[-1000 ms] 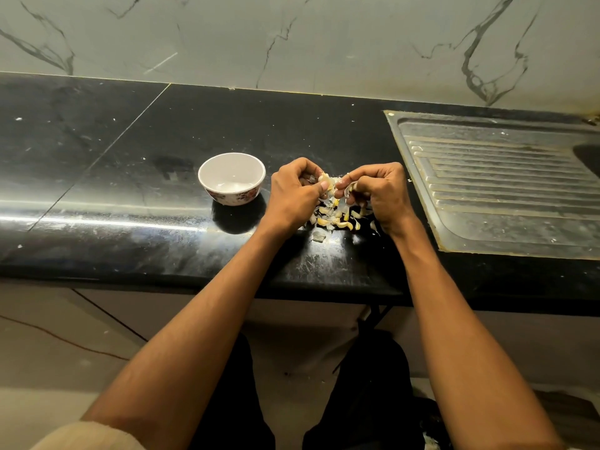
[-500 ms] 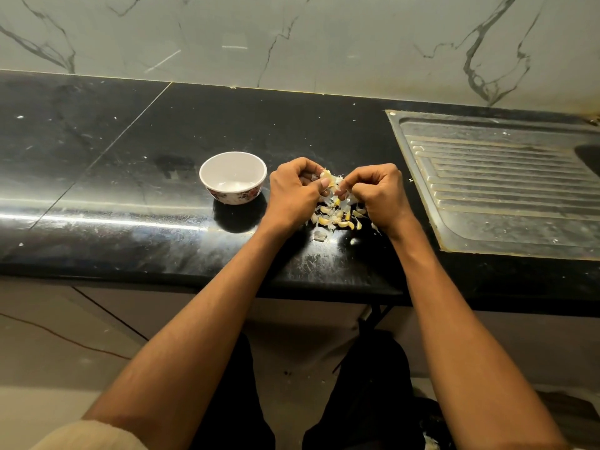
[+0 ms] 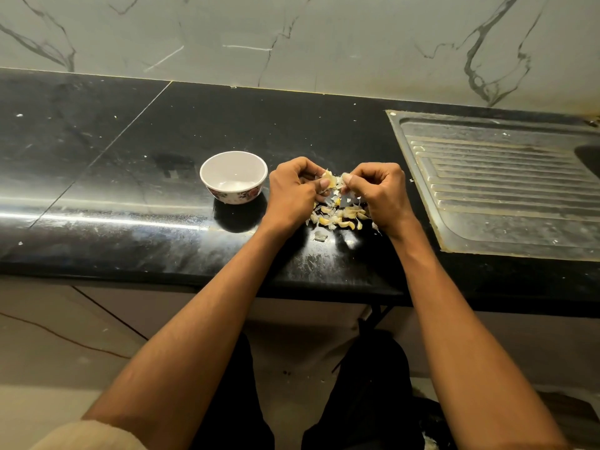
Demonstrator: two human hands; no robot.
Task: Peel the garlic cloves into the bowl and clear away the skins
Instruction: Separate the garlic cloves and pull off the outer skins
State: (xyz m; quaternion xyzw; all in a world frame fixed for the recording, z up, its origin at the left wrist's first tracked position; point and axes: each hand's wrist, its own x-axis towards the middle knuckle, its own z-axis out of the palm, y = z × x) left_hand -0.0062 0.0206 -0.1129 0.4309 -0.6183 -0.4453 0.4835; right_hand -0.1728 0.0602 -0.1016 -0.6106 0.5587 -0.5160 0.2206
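Fingers point(image 3: 324, 182) of my left hand point(image 3: 292, 193) are curling around and pinching a garlic clove point(image 3: 330, 180), while my right hand point(image 3: 380, 193) is pinching its loose skin from the other side. Beyond my right hand, the steel drainboard point(image 3: 506, 190) is lying on the black counter point(image 3: 130, 157). Just left of my left hand, the bowl point(image 3: 233, 177) is sitting upright. Beneath my fingers, skins and cloves point(image 3: 339, 217) are lying scattered.

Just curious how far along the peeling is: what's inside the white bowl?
The bowl shows only its bare white inside with a shine at the bottom; no peeled cloves visible. The near wall hides a sliver of the floor.
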